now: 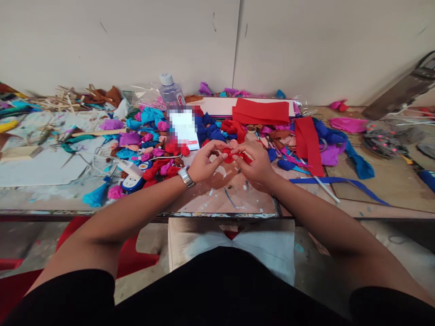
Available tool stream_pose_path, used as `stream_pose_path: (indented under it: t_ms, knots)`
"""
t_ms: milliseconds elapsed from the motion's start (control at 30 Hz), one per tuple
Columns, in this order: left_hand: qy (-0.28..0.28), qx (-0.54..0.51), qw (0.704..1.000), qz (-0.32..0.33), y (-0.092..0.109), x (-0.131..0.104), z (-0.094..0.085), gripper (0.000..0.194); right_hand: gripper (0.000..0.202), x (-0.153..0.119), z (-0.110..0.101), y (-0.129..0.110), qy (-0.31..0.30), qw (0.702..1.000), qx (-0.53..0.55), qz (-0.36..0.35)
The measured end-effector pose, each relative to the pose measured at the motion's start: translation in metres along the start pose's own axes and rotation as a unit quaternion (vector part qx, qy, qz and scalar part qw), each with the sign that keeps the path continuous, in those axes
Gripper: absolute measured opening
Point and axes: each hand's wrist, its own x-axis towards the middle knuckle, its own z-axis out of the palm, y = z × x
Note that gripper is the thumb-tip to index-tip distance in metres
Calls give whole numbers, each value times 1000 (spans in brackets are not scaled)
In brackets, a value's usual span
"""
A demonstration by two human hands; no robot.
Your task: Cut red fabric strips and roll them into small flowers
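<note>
Both hands meet over the near middle of the table around a small piece of red crepe paper [229, 157], which looks rolled or gathered like a rosette. My left hand [206, 163], below a metal-band watch [186, 177], pinches its left side between thumb and fingers. On the other side my right hand [254, 163] grips the red paper with thumb and fingertips, partly hiding it. Right behind them lie loose crumpled red paper [236, 129] and a roll of tape [250, 130]. Flat red strips [261, 112] rest farther back, with another red strip [308, 147] to the right.
Left of my hands, many coloured paper flowers [149, 122] surround a phone [185, 129], a water bottle [171, 93] and a power strip [133, 181]. A blue strip [340, 181] lies at right, near a dark bottle [401, 86]. A pale wall [118, 45] stands behind.
</note>
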Motion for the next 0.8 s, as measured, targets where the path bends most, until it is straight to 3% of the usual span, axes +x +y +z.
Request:
stream_pose_path:
  t_ms: [200, 800]
  knots:
    - [-15, -26, 999, 11, 2, -1, 2, 38, 24, 1, 1, 1, -3, 1000, -16, 13]
    - [-45, -25, 999, 9, 3, -4, 4, 37, 13, -2, 3, 1, -3, 1000, -3, 21]
